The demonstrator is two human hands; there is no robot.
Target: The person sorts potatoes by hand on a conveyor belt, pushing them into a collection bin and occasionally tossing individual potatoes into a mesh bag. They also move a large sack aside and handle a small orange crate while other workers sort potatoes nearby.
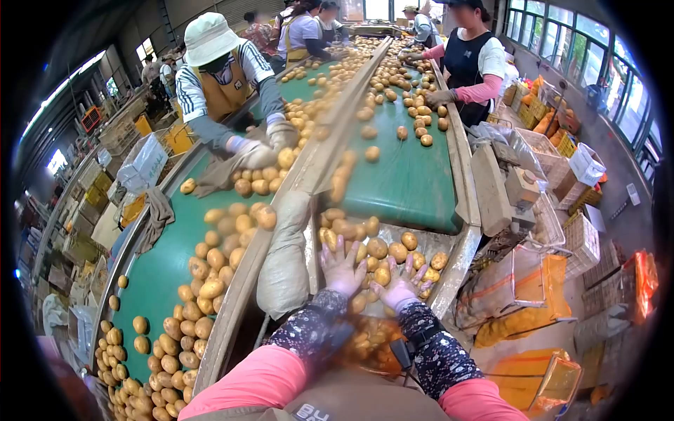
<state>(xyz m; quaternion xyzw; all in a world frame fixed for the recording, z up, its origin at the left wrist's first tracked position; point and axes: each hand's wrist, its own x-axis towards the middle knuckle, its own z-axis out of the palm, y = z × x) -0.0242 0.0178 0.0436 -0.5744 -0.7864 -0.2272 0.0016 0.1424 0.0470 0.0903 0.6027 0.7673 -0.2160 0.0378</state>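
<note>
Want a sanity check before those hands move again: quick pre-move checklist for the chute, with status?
1. Left hand free to move: ok; open, fingers spread at the potatoes.
2. Right hand free to move: ok; open, fingers spread, no closed grip.
3. Metal chute cleared: not ok; loose potatoes lie around and beyond both hands.
4. Orange bag has room: cannot tell; potatoes show there, but it is blurred and partly hidden.
5. Co-worker's gloved hands out of the way: ok; across the divider, over the other belt.
</note>
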